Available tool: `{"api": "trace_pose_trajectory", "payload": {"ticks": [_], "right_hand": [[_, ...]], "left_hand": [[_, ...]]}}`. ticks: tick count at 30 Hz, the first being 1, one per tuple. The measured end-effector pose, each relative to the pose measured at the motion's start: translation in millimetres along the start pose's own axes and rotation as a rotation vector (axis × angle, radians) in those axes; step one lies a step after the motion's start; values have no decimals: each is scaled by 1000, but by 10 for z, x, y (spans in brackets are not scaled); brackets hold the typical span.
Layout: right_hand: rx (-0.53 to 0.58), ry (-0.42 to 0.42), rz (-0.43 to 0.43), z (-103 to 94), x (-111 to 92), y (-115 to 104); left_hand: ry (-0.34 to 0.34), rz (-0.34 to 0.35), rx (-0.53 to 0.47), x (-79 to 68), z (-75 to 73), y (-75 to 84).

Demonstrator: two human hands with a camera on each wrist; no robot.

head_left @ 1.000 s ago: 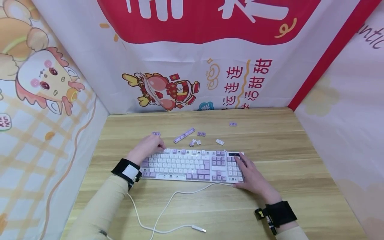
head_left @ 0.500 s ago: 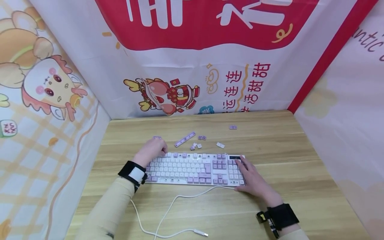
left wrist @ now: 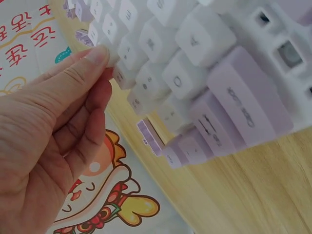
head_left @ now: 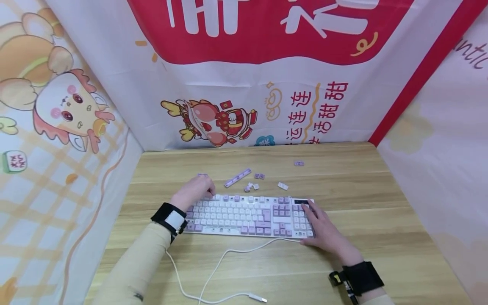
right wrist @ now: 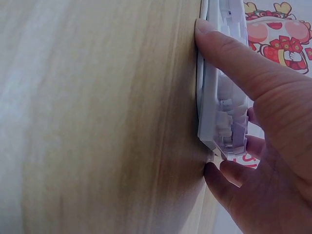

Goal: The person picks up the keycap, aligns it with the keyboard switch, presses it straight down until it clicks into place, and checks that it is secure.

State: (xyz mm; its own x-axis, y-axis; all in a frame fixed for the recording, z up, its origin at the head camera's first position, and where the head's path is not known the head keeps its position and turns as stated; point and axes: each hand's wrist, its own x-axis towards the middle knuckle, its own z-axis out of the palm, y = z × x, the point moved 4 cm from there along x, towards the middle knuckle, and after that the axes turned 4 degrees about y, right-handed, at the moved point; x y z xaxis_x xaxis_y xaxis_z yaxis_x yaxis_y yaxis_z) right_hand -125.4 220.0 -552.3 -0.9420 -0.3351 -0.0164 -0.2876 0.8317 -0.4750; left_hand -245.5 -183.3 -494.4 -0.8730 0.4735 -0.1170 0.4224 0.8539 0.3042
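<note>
A white and purple keyboard (head_left: 232, 214) lies on the wooden table. My left hand (head_left: 194, 190) is at its far edge, left of the middle. In the left wrist view, that hand's thumb and index finger pinch a white keycap (left wrist: 112, 51) in the back row; the fingertips hide part of it. My right hand (head_left: 325, 231) grips the keyboard's right end, thumb (right wrist: 207, 30) along the near side and fingers over the keys and far corner. Along the near row, a bare white strip (head_left: 221, 230) shows where no long key sits.
Behind the keyboard lie a long purple bar (head_left: 238, 178), small purple keycaps (head_left: 259, 176), white keycaps (head_left: 256, 187), a wider white keycap (head_left: 283, 186) and a purple piece (head_left: 299, 163). A white cable (head_left: 228, 250) with a USB plug (head_left: 257, 298) loops in front. Printed cloth walls surround the table.
The left hand has shifted slightly along the back row and its fingers have bent closer together at the keys. The right hand keeps its hold. The head view has tilted a little.
</note>
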Motion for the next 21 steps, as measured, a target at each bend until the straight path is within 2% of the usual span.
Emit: {"api": "trace_pose_trajectory", "payload": {"ticks": [5,15,21], "right_hand": [[0,9,-12,-19,-16,-4],[4,11,-31,13,-25,-4],[-8,29,-40,13,-5,13]], "left_hand": [[-5,3,-7,28,21,-12],[-81,-62,13,80,9,66],[-103,-123,-56,122,-21,59]]}}
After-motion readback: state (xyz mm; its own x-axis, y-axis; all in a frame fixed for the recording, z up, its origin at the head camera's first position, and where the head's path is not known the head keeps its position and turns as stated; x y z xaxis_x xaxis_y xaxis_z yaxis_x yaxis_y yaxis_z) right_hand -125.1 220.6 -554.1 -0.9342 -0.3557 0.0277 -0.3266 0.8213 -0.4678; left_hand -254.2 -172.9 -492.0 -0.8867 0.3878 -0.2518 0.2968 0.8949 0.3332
